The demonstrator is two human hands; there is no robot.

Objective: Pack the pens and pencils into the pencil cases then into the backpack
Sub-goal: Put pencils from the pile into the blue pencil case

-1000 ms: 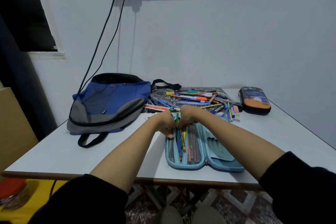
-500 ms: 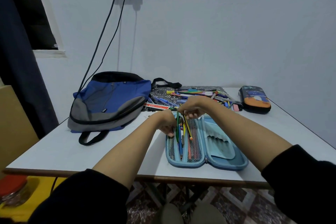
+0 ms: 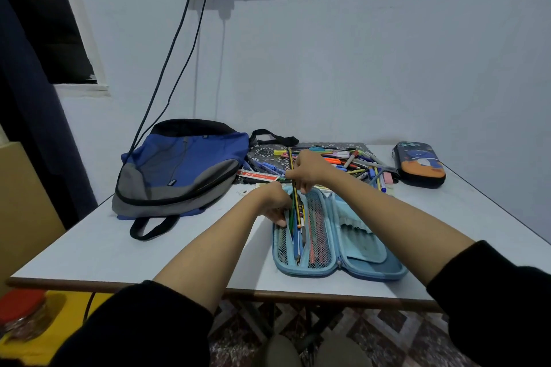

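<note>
Since a second ago, your right hand (image 3: 310, 171) has lifted away from your left hand (image 3: 272, 202), and the striped pencil (image 3: 296, 205) it pinches now stands almost upright. The pencil's lower end dips into the left half of the open blue pencil case (image 3: 369, 262), beside the mesh pocket (image 3: 320, 232). Your left fingers curl over the pocket's top left edge, gripping it. The case lies flat near the front edge of the table (image 3: 149, 247). The pile of pens (image 3: 351, 161) sits just behind your hands, the backpack (image 3: 179, 170) lies to its left, and a dark pencil case (image 3: 420, 164) rests zipped to the right.
</note>
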